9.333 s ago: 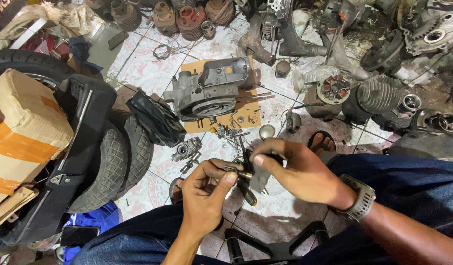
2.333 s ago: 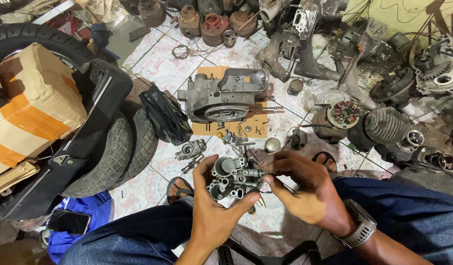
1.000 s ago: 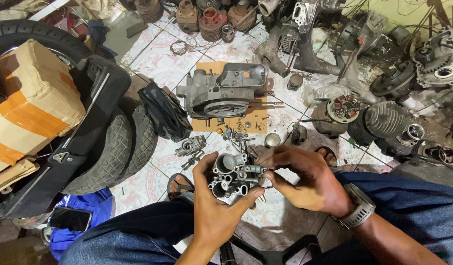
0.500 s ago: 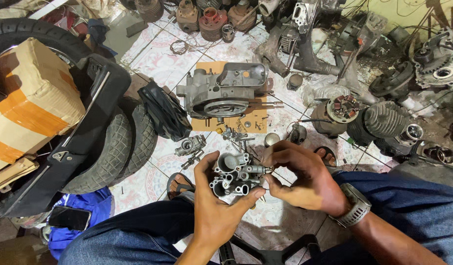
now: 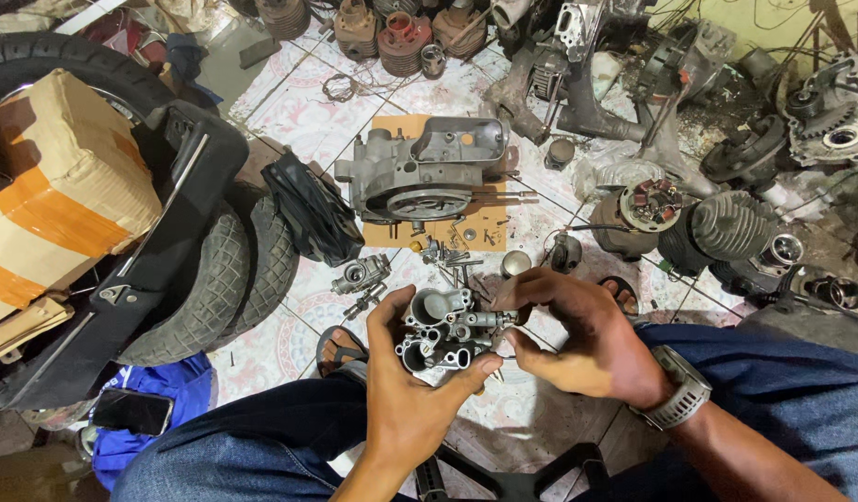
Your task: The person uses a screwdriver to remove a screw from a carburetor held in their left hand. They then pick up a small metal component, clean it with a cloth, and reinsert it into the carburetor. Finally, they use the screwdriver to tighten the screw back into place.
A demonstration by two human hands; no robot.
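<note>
A grey metal carburetor body [image 5: 440, 330] with round bores sits in my left hand [image 5: 405, 395], gripped from below and from its left side. My right hand [image 5: 587, 339] reaches in from the right, its fingertips pinched on a small fitting at the carburetor's right side. A wristwatch is on my right wrist. Just beyond the hands, small bolts and metal parts [image 5: 452, 256] lie on the tiled floor. A second, smaller carburetor [image 5: 362, 274] lies to their left.
An engine case [image 5: 429, 177] rests on cardboard ahead. Tyres [image 5: 215, 279] and a taped cardboard box [image 5: 57, 186] fill the left. Cylinders, a stator [image 5: 647, 204] and engine parts crowd the right and far side. A phone [image 5: 131, 409] lies at lower left on blue cloth.
Over the last seconds my left hand took hold of the carburetor body and raised it. My right hand came onto its right side. In the last second both hands barely shift.
</note>
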